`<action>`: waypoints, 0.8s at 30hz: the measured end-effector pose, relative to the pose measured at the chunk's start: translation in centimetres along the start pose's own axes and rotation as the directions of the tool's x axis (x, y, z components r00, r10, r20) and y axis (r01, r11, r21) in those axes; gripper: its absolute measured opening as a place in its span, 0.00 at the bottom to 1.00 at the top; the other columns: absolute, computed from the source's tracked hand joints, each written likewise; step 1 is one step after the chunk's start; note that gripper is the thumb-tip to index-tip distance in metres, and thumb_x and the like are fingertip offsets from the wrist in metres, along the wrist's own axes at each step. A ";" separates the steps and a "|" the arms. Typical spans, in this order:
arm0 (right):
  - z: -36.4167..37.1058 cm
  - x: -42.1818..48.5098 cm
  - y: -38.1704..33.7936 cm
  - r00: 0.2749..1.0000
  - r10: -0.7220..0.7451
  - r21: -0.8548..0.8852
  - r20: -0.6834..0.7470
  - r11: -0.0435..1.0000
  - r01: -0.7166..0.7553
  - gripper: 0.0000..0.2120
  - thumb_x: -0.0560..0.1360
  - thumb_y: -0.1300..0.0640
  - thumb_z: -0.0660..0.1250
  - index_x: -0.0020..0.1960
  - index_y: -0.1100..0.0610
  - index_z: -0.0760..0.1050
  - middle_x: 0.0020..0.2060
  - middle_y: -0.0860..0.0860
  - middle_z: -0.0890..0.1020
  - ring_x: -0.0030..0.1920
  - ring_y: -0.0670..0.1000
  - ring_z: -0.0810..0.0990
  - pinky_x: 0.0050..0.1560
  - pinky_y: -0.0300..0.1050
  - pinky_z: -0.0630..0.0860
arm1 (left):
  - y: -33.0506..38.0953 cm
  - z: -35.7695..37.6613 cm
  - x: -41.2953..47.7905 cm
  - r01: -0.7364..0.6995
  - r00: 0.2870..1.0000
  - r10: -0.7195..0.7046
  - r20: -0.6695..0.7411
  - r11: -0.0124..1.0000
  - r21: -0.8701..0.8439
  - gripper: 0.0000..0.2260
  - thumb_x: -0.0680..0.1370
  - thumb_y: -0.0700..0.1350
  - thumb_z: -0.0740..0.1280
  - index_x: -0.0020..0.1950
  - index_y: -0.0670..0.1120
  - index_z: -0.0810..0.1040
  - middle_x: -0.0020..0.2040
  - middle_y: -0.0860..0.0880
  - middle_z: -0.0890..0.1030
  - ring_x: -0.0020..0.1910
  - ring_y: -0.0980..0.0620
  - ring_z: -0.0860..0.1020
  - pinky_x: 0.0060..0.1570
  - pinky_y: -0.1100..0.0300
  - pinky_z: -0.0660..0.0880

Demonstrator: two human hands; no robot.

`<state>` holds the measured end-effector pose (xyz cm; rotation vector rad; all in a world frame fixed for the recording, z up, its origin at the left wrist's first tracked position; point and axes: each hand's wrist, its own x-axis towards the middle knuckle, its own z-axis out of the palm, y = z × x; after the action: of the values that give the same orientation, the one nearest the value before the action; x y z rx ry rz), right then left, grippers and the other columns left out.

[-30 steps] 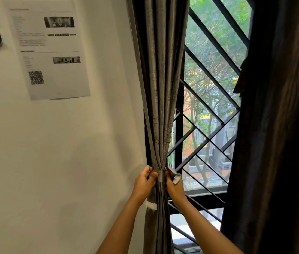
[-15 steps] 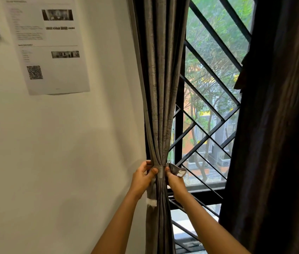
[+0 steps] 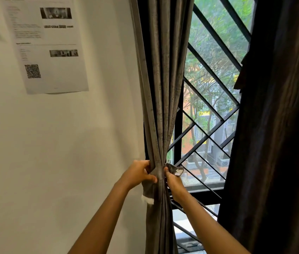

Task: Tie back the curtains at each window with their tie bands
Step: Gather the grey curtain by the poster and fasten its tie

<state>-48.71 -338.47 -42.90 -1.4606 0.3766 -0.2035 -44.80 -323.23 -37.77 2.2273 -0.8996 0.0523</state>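
A QR-coded printed sheet (image 3: pixel 47 44) hangs on the wall (image 3: pixel 53 153), left of a black window grille (image 3: pixel 216 77).

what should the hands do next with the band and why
Probably cross the two ends and pull snug. The band already wraps the gathered curtain, the left hand grips one end, the right hand pinches the other, and no knot shows.

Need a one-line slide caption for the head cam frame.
Left hand and right hand hold a grey tie band wrapped round the gathered grey curtain, beside a black window grille.
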 end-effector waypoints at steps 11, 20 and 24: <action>-0.5 0.6 -0.1 0.999 -0.002 0.019 -0.040 1.000 0.003 0.18 0.82 0.49 0.56 0.62 0.60 0.75 0.43 0.53 0.79 0.42 0.49 0.77 0.39 0.39 0.74 | -0.9 0.3 -1.5 -0.109 0.983 0.164 -0.087 0.888 0.446 0.06 0.77 0.47 0.63 0.46 0.50 0.79 0.40 0.51 0.79 0.37 0.53 0.75 0.38 0.60 0.72; -0.5 0.7 -0.1 0.998 -0.035 -0.007 -0.051 0.999 0.034 0.19 0.81 0.48 0.55 0.62 0.59 0.75 0.49 0.55 0.80 0.53 0.56 0.78 0.58 0.49 0.75 | -0.6 -0.6 -1.7 0.061 0.983 -0.040 0.179 0.991 -0.115 0.08 0.71 0.51 0.70 0.40 0.49 0.74 0.33 0.54 0.74 0.32 0.59 0.72 0.36 0.66 0.71; -1.0 0.8 -0.1 0.995 -0.077 -0.041 -0.063 0.996 0.074 0.17 0.81 0.48 0.55 0.62 0.56 0.74 0.52 0.55 0.79 0.56 0.56 0.76 0.61 0.50 0.73 | -0.3 -0.6 -2.0 0.020 0.999 -0.012 0.053 0.985 -0.170 0.08 0.77 0.51 0.67 0.39 0.52 0.72 0.35 0.56 0.75 0.31 0.64 0.74 0.33 0.70 0.70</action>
<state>-48.32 -339.68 -42.95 -1.5106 0.3796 -0.3059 -46.02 -321.51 -38.07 2.0843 -0.8801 -0.0873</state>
